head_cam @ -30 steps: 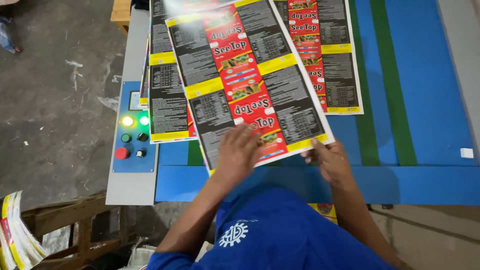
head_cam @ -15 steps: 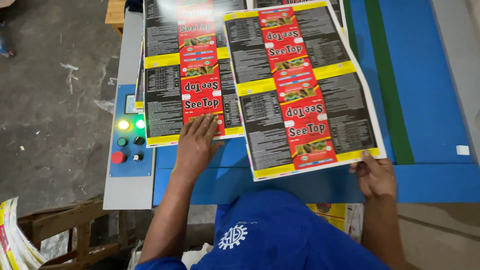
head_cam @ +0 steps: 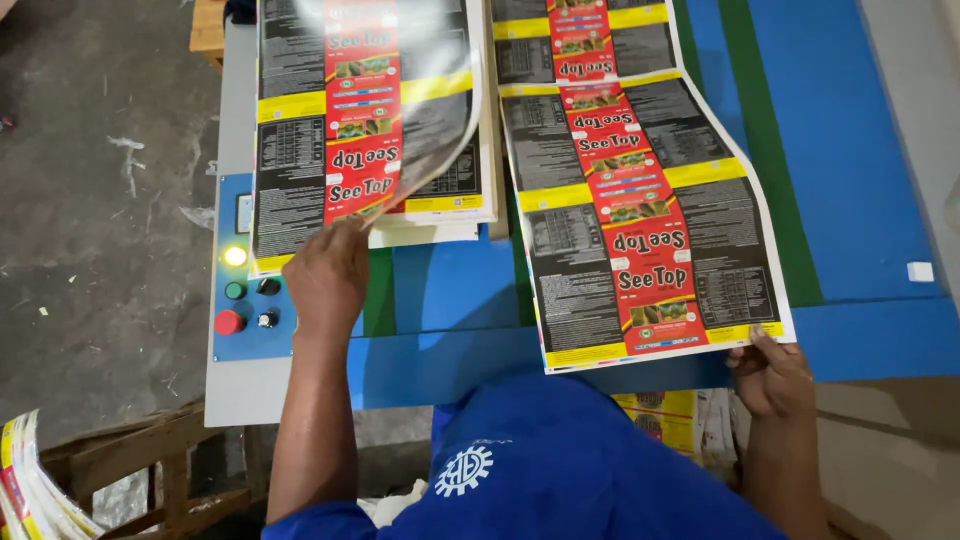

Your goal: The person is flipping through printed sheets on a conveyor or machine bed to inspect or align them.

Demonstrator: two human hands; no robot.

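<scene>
Left fingers: my left hand [head_cam: 325, 280] has its fingers bunched together, pinching up the near edge of the top sheet [head_cam: 365, 110], which curls up glossy off the stack [head_cam: 440, 215].
Right fingers: my right hand [head_cam: 772, 378] grips the near right corner of the long printed sheet [head_cam: 625, 190], thumb on top, the other fingers tucked under where I cannot see them.
Where the sheets are: the lifted sheet lies over the left stack; the long sheet lies to its right, across the blue table [head_cam: 860, 180], its near end jutting a little past the table's front edge.
Done so far: I judge one sheet is already drawn clear to the right and the next is only started, its corner raised and most of it lying on the pile.
Left to do: the stack looks thick, so plenty remains.
Edges: the control panel [head_cam: 248, 290] with its lit button sits just beside my left hand.
Open room: bare blue table lies right of the long sheet and between the two piles.
</scene>
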